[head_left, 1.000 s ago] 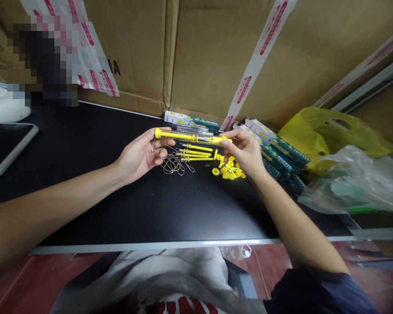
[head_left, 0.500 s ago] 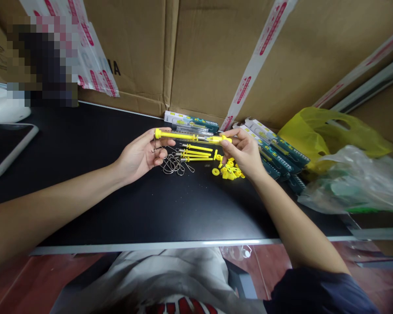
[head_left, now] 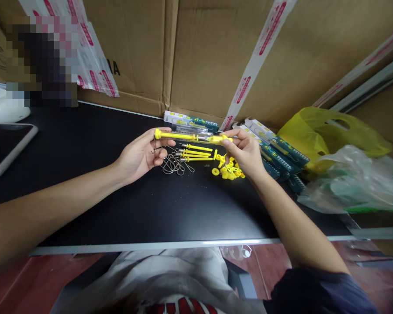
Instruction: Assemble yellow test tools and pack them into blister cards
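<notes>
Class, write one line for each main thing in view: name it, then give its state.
Clear tube, raised, yellow rod inside
Left hand, holding the tube's left end
Right hand, pinching its other end
Yellow rods, lying side by side
Metal loops, tangled
Small yellow parts, loosely heaped
Printed boxes, overlapping
Yellow bag, crumpled
Clear bag, crumpled

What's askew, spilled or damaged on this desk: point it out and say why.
Nothing looks clearly damaged. The metal wire loops look tangled, the small yellow parts are heaped loosely, and the boxes at right overlap askew instead of squared up. The black tabletop shows tiny specks, like stray debris.
</notes>
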